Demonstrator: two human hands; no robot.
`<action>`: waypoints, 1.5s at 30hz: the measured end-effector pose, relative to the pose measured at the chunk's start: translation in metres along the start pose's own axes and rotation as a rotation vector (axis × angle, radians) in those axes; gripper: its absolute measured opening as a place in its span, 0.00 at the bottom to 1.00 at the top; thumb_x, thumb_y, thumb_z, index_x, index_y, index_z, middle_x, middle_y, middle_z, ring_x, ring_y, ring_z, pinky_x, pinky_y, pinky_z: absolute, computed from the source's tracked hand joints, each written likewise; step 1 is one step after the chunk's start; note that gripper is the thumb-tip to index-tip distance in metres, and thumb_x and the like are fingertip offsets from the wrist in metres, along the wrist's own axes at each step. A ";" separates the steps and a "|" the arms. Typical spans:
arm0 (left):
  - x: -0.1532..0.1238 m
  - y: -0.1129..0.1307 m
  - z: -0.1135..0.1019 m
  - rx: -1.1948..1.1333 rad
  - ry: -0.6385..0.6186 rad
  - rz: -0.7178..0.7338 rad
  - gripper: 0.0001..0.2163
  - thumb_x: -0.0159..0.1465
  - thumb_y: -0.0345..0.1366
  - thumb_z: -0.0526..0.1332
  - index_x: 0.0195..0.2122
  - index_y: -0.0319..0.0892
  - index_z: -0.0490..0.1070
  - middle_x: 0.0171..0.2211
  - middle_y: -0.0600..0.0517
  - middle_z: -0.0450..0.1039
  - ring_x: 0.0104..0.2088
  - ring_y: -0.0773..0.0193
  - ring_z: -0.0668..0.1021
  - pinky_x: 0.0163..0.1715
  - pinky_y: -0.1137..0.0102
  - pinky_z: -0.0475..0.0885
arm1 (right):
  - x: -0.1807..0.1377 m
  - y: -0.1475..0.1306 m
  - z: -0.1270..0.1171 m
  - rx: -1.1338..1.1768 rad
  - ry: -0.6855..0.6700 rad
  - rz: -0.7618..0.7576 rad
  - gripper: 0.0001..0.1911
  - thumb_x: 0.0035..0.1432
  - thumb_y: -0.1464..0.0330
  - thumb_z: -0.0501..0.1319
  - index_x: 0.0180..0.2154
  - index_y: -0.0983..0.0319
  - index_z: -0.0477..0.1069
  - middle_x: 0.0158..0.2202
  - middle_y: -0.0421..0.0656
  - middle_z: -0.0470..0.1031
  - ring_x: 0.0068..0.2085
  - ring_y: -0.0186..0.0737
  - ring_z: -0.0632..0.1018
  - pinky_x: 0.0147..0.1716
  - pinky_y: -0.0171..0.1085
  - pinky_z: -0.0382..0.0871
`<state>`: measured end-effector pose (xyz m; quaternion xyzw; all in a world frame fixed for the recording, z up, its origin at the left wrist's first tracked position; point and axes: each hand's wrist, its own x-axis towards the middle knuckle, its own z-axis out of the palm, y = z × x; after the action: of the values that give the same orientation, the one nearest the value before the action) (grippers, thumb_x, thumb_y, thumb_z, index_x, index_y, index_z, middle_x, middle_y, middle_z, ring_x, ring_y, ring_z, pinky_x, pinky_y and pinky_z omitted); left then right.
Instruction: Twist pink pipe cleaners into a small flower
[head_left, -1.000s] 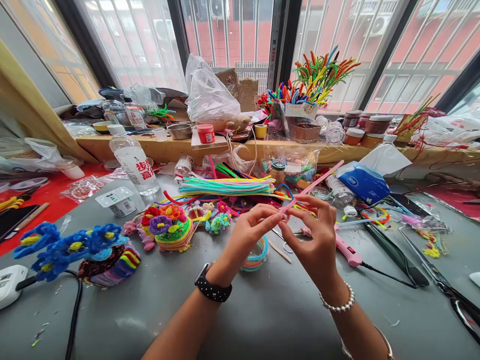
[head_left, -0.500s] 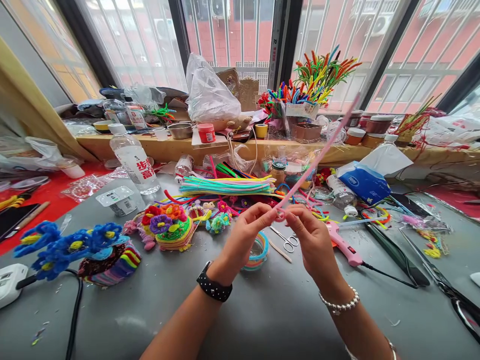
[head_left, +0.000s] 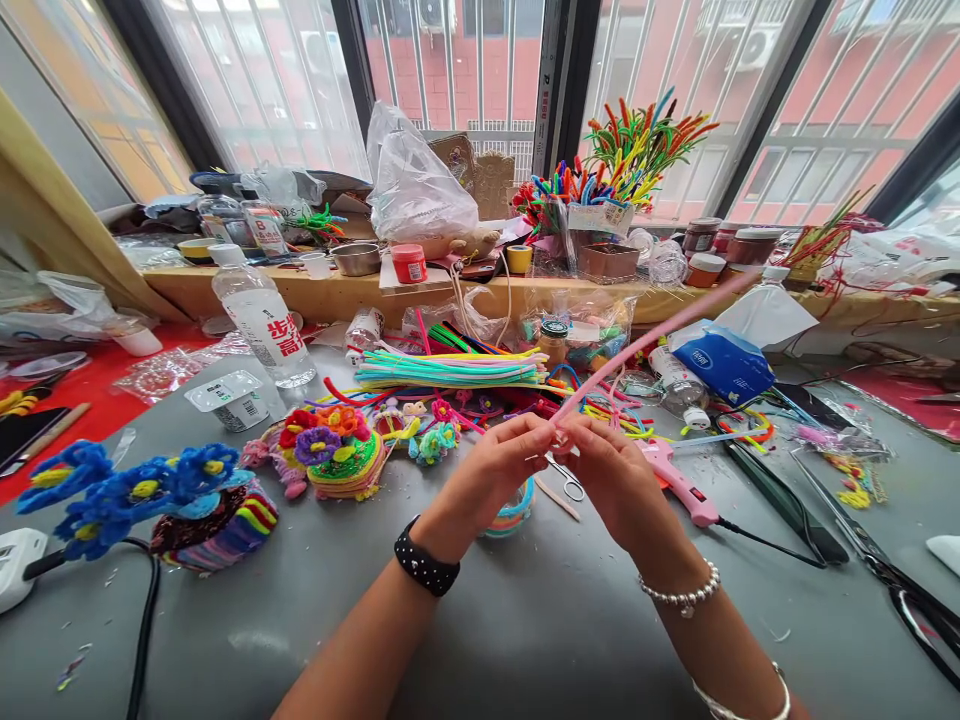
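A pink pipe cleaner (head_left: 637,348) is pinched between both hands, its near end curled into a small loop at the fingertips. Its long free end slants up to the right, blurred at the tip. My left hand (head_left: 491,475) and my right hand (head_left: 611,480) are both closed on it, fingertips nearly touching. Just below them on the table stands a ring of blue and coral pipe cleaner (head_left: 511,515), partly covered by my left hand. Small scissors (head_left: 571,485) lie behind the hands, their blades mostly hidden. A pink glue gun (head_left: 682,485) rests right of my right hand.
Behind the hands lies a bundle of pastel pipe cleaners (head_left: 450,368). Left are a flower-topped green cake (head_left: 341,460), a striped piece with blue flowers (head_left: 217,525) and a water bottle (head_left: 262,320). Large black-handled scissors (head_left: 892,575) and a tissue pack (head_left: 724,360) are at right.
The pipe cleaner's free end has swung down and to the right. My right hand has moved slightly left and closer to my left hand, covering more of the small scissors.
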<state>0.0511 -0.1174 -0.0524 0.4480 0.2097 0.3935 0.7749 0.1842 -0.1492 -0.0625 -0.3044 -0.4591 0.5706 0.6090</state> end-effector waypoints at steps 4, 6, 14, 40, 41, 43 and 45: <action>0.000 -0.003 -0.002 -0.023 -0.050 -0.030 0.08 0.54 0.37 0.63 0.23 0.39 0.69 0.27 0.53 0.68 0.31 0.69 0.69 0.35 0.73 0.62 | 0.001 -0.001 -0.001 0.194 -0.046 0.140 0.11 0.52 0.60 0.61 0.24 0.59 0.74 0.25 0.37 0.69 0.30 0.32 0.68 0.34 0.32 0.64; 0.001 -0.003 -0.002 0.012 -0.042 -0.039 0.09 0.54 0.37 0.63 0.22 0.38 0.67 0.26 0.53 0.67 0.30 0.69 0.68 0.33 0.73 0.61 | 0.000 -0.002 -0.002 0.219 -0.052 0.183 0.10 0.50 0.61 0.63 0.24 0.60 0.74 0.25 0.37 0.70 0.30 0.31 0.69 0.35 0.32 0.64; -0.001 0.004 -0.007 0.208 -0.041 -0.026 0.13 0.52 0.40 0.64 0.19 0.39 0.64 0.22 0.55 0.62 0.27 0.69 0.65 0.30 0.73 0.58 | -0.002 -0.005 -0.007 0.189 -0.109 0.330 0.07 0.46 0.64 0.67 0.26 0.61 0.77 0.27 0.39 0.72 0.29 0.31 0.68 0.31 0.31 0.63; -0.003 0.010 -0.002 0.204 0.011 -0.046 0.14 0.50 0.46 0.64 0.21 0.39 0.67 0.23 0.54 0.61 0.28 0.68 0.64 0.31 0.73 0.59 | 0.000 -0.002 -0.005 0.039 -0.102 0.218 0.08 0.49 0.61 0.64 0.28 0.60 0.74 0.30 0.41 0.72 0.36 0.37 0.71 0.41 0.37 0.64; -0.003 0.011 -0.003 0.213 0.012 -0.048 0.15 0.50 0.48 0.63 0.20 0.39 0.67 0.23 0.54 0.61 0.28 0.68 0.64 0.31 0.72 0.59 | 0.000 -0.002 -0.005 0.045 -0.110 0.230 0.08 0.49 0.62 0.64 0.27 0.60 0.74 0.29 0.40 0.72 0.35 0.36 0.71 0.40 0.37 0.64; -0.004 0.011 -0.004 0.239 -0.003 -0.046 0.16 0.49 0.47 0.64 0.20 0.39 0.68 0.23 0.54 0.61 0.28 0.67 0.64 0.31 0.71 0.59 | 0.000 -0.002 -0.006 0.057 -0.124 0.255 0.07 0.49 0.63 0.64 0.27 0.60 0.74 0.29 0.40 0.72 0.34 0.35 0.71 0.39 0.35 0.65; -0.004 0.011 -0.005 0.264 -0.021 -0.042 0.13 0.50 0.44 0.65 0.21 0.38 0.69 0.24 0.54 0.63 0.28 0.67 0.65 0.32 0.71 0.59 | 0.000 -0.002 -0.007 0.070 -0.128 0.274 0.07 0.49 0.63 0.64 0.28 0.60 0.75 0.28 0.39 0.72 0.33 0.34 0.71 0.38 0.33 0.64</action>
<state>0.0405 -0.1145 -0.0457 0.5458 0.2607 0.3415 0.7194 0.1916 -0.1488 -0.0636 -0.3056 -0.4310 0.6824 0.5052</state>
